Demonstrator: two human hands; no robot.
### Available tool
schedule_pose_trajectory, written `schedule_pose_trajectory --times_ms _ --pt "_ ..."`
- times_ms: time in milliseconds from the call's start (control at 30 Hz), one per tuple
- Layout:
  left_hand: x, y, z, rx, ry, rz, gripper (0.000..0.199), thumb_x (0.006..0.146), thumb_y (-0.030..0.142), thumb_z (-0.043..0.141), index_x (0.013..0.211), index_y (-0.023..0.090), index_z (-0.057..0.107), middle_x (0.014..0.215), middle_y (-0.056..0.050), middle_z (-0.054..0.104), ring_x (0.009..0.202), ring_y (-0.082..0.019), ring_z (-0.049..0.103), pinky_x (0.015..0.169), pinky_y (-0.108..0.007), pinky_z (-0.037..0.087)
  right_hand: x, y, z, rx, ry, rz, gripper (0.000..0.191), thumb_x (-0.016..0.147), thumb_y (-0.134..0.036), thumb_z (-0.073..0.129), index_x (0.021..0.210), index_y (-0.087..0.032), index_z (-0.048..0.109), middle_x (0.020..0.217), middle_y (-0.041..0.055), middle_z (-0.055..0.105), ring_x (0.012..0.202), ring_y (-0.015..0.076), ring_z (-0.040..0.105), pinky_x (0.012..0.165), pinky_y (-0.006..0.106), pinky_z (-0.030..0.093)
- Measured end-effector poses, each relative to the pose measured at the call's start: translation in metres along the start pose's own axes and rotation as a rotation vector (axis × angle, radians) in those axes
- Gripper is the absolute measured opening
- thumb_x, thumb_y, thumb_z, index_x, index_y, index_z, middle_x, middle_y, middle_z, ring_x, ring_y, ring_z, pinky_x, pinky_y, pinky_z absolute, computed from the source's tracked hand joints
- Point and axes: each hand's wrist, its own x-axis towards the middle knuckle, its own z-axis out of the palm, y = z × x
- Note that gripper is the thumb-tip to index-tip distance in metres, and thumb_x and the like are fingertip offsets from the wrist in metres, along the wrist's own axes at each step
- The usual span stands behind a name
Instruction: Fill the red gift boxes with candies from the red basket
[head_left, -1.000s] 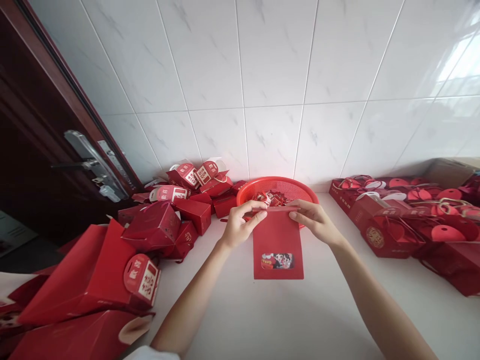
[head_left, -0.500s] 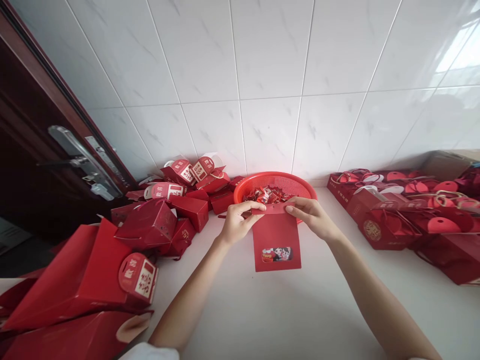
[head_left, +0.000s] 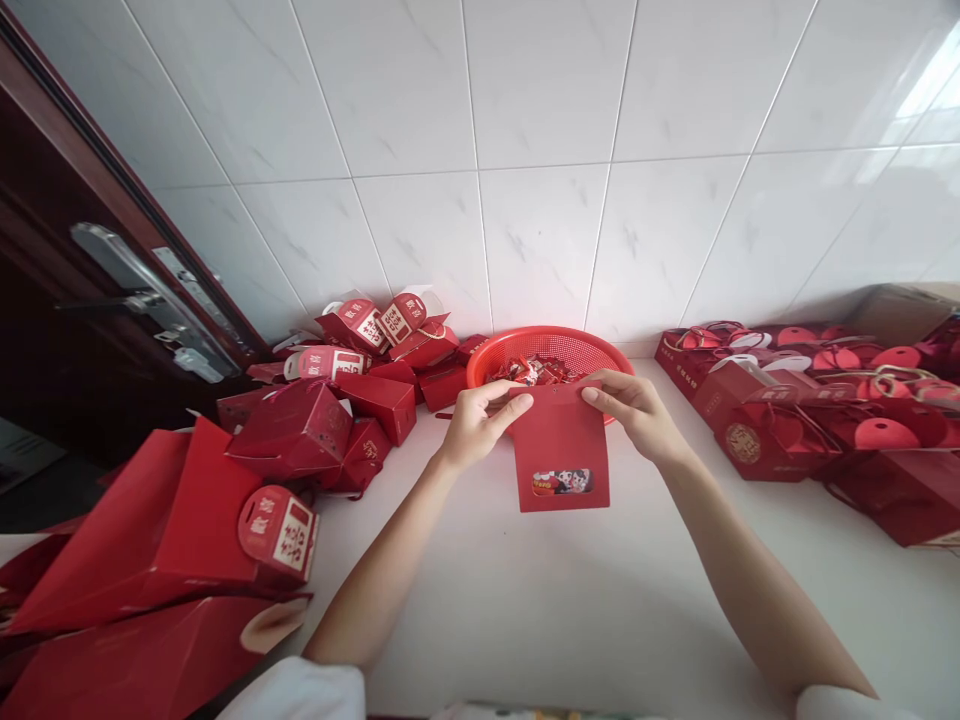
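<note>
Head view: a flat red paper pouch with a rounded window of cartoon figures (head_left: 561, 435) is held over the white desk (head_left: 570, 620), at the near side of the round red plastic mesh basket (head_left: 592, 352). The left hand (head_left: 484, 422) and right hand (head_left: 637, 412) each clamp an upper corner, thumbs in front. The pouch is probably light, thin and easily creased, best taken by its top corners. Its back and the fingertips behind are hidden; the large red cardboard box at lower left (head_left: 150, 650) is cut off.
</note>
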Motion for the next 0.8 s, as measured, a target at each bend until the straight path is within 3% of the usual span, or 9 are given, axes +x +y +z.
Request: schedule_pose_trajectory --times_ms 333,567,700,800 --pt "-0.001 -0.003 0.004 0.042 0.023 0.06 0.031 0.09 0.047 0.068 0.096 0.018 0.078 0.092 -0.006 0.08 0.086 -0.023 0.075 0.074 -0.031 0.061 0.0 0.003 -0.003 0.016 -0.085 0.035 0.034 0.086 -0.053 0.073 0.09 -0.02 0.074 0.091 0.0066 0.074 0.083 0.0217 0.069 0.07 0.033 0.057" --pt "0.003 -0.015 0.006 0.027 -0.051 -0.037 0.037 0.086 0.049 0.072 0.104 0.016 0.077 0.105 -0.01 0.08 0.096 -0.027 0.076 0.082 -0.035 0.062 0.002 0.009 -0.016 -0.108 -0.088 0.003 0.036 0.084 -0.055 0.074 0.092 -0.02 0.078 0.091 0.0076 0.075 0.084 0.0234 0.068 0.072 0.035 0.055" --pt "0.007 -0.035 0.009 0.06 -0.027 -0.002 0.047 0.095 0.056 0.056 0.113 0.016 0.075 0.119 -0.012 0.076 0.113 -0.028 0.071 0.097 -0.038 0.057 0.002 0.008 -0.034 -0.133 -0.001 -0.008 0.035 0.081 -0.055 0.076 0.087 -0.021 0.079 0.088 0.0061 0.075 0.084 0.0238 0.068 0.073 0.035 0.055" --pt "0.009 -0.05 0.013 0.174 -0.046 0.043 0.047 0.098 0.055 0.051 0.103 0.016 0.075 0.108 -0.011 0.079 0.105 -0.026 0.073 0.094 -0.038 0.057 -0.005 -0.001 -0.054 -0.115 0.139 -0.056 0.033 0.078 -0.055 0.079 0.083 -0.022 0.078 0.086 0.0054 0.074 0.084 0.0239 0.067 0.075 0.036 0.054"
